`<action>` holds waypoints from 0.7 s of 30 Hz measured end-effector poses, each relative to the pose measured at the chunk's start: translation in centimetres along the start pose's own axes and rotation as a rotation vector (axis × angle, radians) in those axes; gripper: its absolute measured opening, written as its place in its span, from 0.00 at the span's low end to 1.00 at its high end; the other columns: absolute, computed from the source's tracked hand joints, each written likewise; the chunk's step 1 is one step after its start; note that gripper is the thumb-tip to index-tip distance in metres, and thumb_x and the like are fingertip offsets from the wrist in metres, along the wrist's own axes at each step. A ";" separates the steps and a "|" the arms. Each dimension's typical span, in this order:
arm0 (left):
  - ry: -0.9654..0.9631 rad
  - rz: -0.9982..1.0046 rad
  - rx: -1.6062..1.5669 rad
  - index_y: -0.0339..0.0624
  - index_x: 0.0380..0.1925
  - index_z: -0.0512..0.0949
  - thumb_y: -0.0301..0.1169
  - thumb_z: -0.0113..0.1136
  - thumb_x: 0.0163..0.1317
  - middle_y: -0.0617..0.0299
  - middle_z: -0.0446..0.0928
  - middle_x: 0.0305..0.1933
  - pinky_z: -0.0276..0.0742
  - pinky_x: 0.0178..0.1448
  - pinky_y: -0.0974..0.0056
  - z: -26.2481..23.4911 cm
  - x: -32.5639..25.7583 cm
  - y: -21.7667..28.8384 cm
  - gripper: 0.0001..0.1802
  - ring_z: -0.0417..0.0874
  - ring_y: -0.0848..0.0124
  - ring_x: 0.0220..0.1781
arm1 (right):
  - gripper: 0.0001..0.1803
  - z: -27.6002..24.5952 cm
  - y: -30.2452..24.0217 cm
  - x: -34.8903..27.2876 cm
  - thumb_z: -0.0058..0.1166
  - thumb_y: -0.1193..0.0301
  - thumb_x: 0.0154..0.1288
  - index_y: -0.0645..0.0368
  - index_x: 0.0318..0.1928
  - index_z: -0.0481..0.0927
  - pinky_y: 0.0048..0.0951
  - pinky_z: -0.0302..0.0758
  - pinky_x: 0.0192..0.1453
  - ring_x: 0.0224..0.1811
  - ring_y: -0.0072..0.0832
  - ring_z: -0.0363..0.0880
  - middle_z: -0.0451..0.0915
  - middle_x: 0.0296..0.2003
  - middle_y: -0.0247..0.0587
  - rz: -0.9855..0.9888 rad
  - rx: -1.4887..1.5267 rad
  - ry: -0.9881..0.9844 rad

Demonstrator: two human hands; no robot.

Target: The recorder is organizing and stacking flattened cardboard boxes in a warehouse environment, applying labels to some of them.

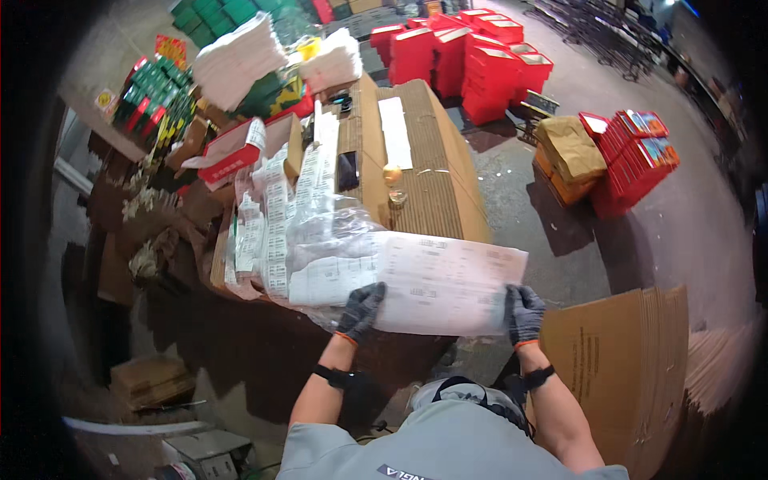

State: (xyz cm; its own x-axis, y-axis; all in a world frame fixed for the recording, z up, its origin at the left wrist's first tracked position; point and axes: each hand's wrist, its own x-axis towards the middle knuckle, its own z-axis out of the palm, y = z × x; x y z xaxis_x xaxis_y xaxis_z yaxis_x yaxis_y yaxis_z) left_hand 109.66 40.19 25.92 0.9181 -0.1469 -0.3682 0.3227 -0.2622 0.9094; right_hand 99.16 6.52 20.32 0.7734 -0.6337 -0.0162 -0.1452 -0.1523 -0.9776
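Observation:
I hold a large white printed sheet (436, 280) flat in front of me, over the near end of a cardboard-covered table (444, 192). My left hand (362, 310), in a dark grey glove, grips the sheet's near left edge. My right hand (524, 314), gloved the same, grips its near right corner. Under and left of the sheet lies crumpled clear plastic wrap (328, 232) with several strips of white labels (276, 216).
Stacks of red boxes (480, 64) stand on the floor beyond the table, more red boxes and a brown paper bag (572, 148) to the right. Flat cardboard sheets (632, 368) lean at my right. Green boxes (156, 96) and white stacks (240, 60) crowd the far left.

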 end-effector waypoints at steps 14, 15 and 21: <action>0.371 -0.175 0.319 0.31 0.49 0.84 0.44 0.69 0.66 0.55 0.87 0.42 0.80 0.46 0.58 -23.4 15.0 -18.2 0.25 0.84 0.65 0.38 | 0.33 18.4 7.0 2.0 0.65 0.58 0.68 0.67 0.65 0.74 0.35 0.79 0.60 0.54 0.39 0.85 0.85 0.53 0.55 0.138 -0.232 -0.539; 0.416 -0.178 0.251 0.30 0.49 0.84 0.44 0.69 0.66 0.54 0.87 0.41 0.80 0.45 0.57 -23.1 15.5 -18.5 0.25 0.85 0.65 0.37 | 0.38 19.1 8.7 2.3 0.66 0.54 0.66 0.68 0.66 0.72 0.38 0.78 0.62 0.57 0.43 0.84 0.82 0.56 0.58 0.111 -0.289 -0.559; 0.441 -0.150 0.666 0.33 0.45 0.86 0.49 0.71 0.60 0.44 0.87 0.41 0.79 0.48 0.51 -20.1 15.4 -15.3 0.28 0.88 0.51 0.41 | 0.41 24.6 7.9 1.8 0.68 0.46 0.59 0.68 0.61 0.77 0.40 0.76 0.64 0.60 0.45 0.82 0.81 0.58 0.60 0.209 -0.427 -0.580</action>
State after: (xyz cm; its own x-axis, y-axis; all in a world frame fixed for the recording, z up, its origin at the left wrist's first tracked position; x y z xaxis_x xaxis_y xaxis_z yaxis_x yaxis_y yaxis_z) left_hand 123.44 61.09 10.18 0.9270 0.2876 -0.2409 0.3725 -0.7820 0.4998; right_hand 114.59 22.79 7.37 0.8874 -0.1981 -0.4163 -0.4604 -0.4289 -0.7772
